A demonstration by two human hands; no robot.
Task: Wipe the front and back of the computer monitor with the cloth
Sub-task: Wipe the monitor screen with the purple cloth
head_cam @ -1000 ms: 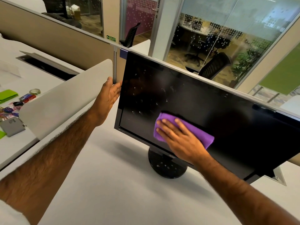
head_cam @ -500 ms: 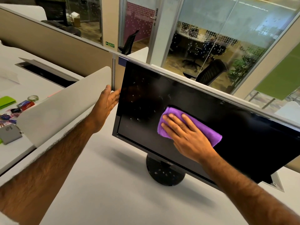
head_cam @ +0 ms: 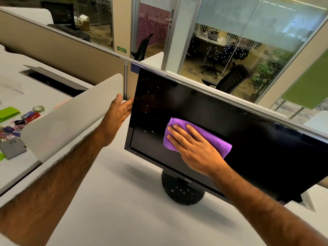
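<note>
A black computer monitor (head_cam: 248,139) stands on a round black base (head_cam: 182,192) on the white desk (head_cam: 124,201), its dark screen facing me. White specks dot the screen's left part. My right hand (head_cam: 195,150) lies flat with straight fingers on a folded purple cloth (head_cam: 216,141), pressing it against the screen left of centre. My left hand (head_cam: 119,114) steadies the monitor's left edge; its fingers reach behind the frame and are partly hidden.
A white curved divider (head_cam: 71,118) rises left of the monitor, a beige partition (head_cam: 62,50) behind it. The neighbouring desk at left carries green pads (head_cam: 8,113), a tape roll (head_cam: 38,108), paper clips and a grey card. Glass-walled rooms with office chairs lie beyond.
My right hand and the purple cloth have slid up and then slightly left across the screen. My left hand has stayed on the monitor's left edge.
</note>
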